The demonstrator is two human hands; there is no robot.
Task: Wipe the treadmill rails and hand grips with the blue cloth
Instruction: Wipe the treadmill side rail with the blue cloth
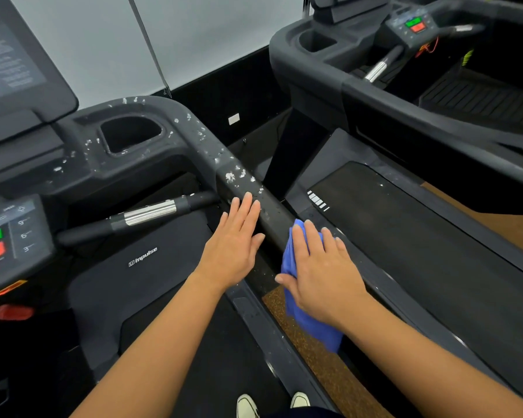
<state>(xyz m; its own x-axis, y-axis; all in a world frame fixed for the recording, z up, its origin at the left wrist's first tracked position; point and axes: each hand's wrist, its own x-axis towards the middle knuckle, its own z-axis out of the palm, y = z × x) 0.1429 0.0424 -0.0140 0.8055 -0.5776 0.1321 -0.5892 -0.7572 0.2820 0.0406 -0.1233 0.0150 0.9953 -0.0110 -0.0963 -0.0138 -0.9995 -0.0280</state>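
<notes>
Two flat hands: our left hand [233,239] rests on the rail [212,152], right hand [320,267] presses the cloth [314,330] beside it. Unpinched, it may slip, missing flecks [230,177] past our left fingertips [248,197].

Rail [242,182] top beyond the hands: bare run up to the bend, only white flecks on it. Inner side of rail — left hand [234,245] lies flat against it, and silver grip bar [150,212] juts off just beyond, so tight there. Outer side of rail — right hand [320,267] presses blue cloth [302,315] on it; neighbouring treadmill [405,236] runs alongside, narrow brown floor strip [338,381] btwn.
</notes>
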